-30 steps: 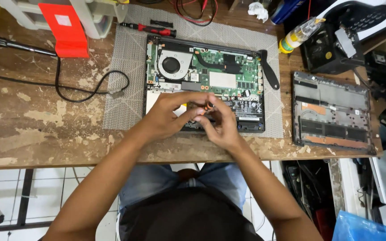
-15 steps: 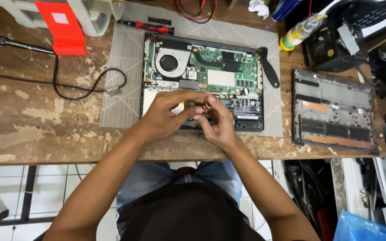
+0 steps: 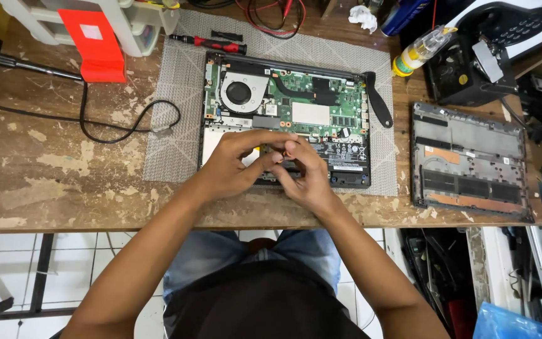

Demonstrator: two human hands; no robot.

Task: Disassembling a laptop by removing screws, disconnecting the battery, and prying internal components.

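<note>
Both hands meet over the near edge of the opened laptop (image 3: 286, 119), which lies on a grey mat (image 3: 170, 125) on the tabletop (image 3: 45, 169); the left hand (image 3: 236, 164) and right hand (image 3: 305, 172) pinch their fingertips together over some small part, too small to make out. Anything that tiny would likely be light and easily dropped. The bare circuit board looks fragile, best held by its edges.
</note>
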